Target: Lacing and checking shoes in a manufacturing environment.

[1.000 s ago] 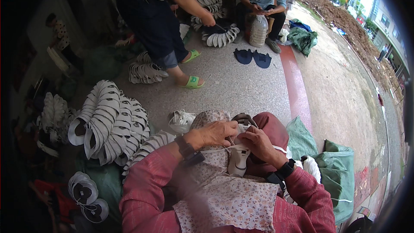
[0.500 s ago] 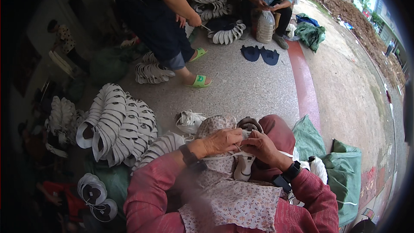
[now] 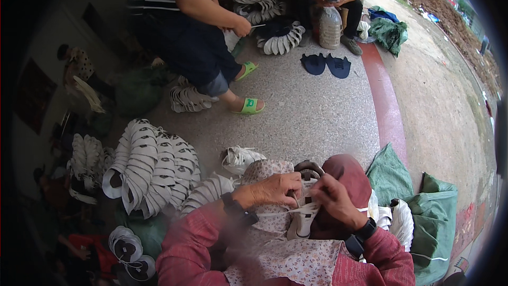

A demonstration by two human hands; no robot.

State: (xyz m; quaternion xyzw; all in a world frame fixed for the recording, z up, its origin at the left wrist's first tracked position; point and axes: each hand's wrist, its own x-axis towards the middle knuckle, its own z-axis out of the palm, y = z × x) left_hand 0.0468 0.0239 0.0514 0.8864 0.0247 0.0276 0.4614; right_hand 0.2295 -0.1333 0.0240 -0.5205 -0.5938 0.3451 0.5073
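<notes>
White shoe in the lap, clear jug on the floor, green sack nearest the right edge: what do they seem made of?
White shoe: perhaps fabric or synthetic leather, mostly matte; its dull surface leaves it open.
Clear jug: likely plastic, slightly glossy; see-through, ridged walls suggest it.
Green sack: probably woven plastic, low sheen; crisp creases suggest it, though no weave shows.

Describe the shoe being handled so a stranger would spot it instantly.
Start from the floral cloth over the lap, bottom centre. Just beyond it, between the left hand and the right hand, is a pale shoe with its toe toward the wearer. Unlike the white shoe on the floor nearby, it has both hands at it and shows a dark, brownish collar.
</notes>
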